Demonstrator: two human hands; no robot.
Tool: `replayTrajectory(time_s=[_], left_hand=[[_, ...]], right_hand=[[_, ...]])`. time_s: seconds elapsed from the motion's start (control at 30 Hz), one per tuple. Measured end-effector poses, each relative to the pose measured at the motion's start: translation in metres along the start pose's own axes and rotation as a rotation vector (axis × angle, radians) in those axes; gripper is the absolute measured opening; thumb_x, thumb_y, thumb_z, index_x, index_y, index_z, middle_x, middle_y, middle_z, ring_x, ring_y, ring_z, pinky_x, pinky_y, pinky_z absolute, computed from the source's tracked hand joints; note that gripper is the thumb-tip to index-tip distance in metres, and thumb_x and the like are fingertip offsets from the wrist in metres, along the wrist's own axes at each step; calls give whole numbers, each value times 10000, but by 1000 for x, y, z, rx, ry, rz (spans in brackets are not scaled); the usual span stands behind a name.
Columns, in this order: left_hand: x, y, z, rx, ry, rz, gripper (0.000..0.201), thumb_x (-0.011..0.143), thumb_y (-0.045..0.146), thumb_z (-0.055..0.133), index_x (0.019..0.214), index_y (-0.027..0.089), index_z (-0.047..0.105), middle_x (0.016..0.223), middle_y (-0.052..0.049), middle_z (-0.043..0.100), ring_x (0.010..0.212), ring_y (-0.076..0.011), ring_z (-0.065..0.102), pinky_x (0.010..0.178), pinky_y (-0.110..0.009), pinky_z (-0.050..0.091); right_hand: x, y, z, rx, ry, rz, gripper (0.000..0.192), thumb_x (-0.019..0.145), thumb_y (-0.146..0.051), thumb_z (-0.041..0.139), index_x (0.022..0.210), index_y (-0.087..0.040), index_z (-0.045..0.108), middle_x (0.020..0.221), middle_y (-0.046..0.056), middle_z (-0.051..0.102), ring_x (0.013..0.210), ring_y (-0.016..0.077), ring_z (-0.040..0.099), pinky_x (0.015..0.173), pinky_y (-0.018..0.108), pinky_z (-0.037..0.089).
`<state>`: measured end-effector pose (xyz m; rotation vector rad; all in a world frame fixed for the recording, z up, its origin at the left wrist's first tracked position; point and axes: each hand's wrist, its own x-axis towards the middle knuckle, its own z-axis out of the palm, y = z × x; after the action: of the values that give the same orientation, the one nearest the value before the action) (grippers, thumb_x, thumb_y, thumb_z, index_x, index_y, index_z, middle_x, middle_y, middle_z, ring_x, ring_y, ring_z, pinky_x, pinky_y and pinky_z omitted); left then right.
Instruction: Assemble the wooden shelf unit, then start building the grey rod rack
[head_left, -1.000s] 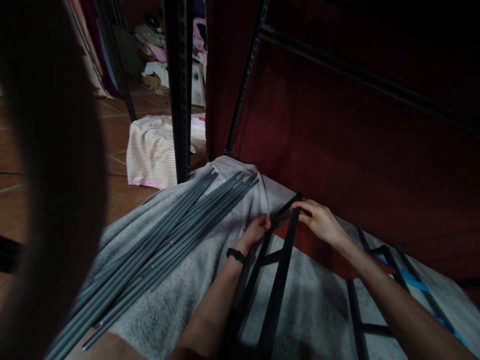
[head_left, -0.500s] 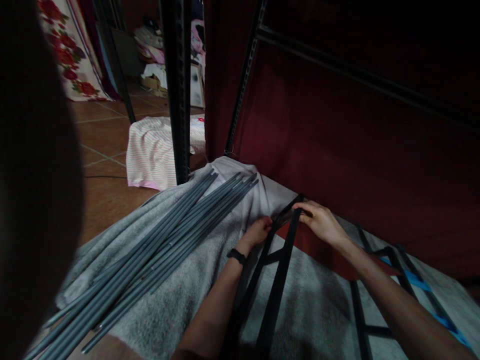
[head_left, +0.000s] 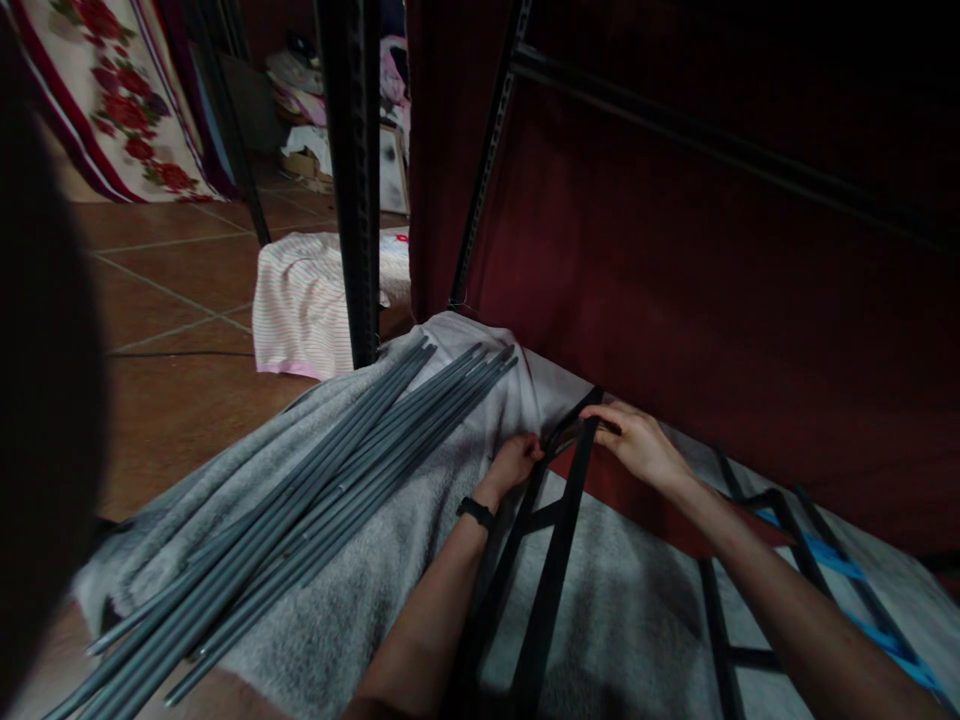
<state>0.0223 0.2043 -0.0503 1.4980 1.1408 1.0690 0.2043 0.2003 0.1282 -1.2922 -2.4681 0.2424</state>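
Note:
A black ladder-like frame with a crossbar slants up from the bottom edge between my arms. My left hand, with a dark band on its wrist, is closed at the frame's left rail near the far end. My right hand pinches the top of the right rail from the other side, thumb and fingers around it. Beside my left arm lies a bundle of long grey rods on a grey fleecy blanket. A reddish-brown flat panel lies beneath my right hand.
More black frames with blue strips lie at the right. A dark perforated post rises behind the rods, and a dark red cloth hangs at the back. Striped cloth covers something on the tiled floor.
The black frame's upper end and my right hand have shifted very slightly left. My left hand keeps its place; the dark shape at the left edge covers less of the view.

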Motion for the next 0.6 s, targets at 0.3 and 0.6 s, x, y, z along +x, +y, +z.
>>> replayTrajectory(time_s=[0.3, 0.6], left_hand=[[-1, 20, -20, 198, -88, 83, 126, 827, 141, 508, 754, 168, 607, 701, 12, 597, 653, -124, 520, 634, -224, 380], [-8, 35, -73, 403, -301, -88, 174, 541, 65, 697, 654, 197, 710, 601, 30, 657, 532, -120, 546, 514, -194, 397]], right_hand=[[0, -1, 0, -6, -28, 26, 280, 877, -222, 584, 1123, -285, 701, 997, 30, 678, 926, 194, 660, 808, 296, 502], [3, -3, 11, -17, -54, 37, 285, 895, -189, 575, 1145, -283, 677, 1034, 39, 659, 938, 184, 650, 850, 304, 490]])
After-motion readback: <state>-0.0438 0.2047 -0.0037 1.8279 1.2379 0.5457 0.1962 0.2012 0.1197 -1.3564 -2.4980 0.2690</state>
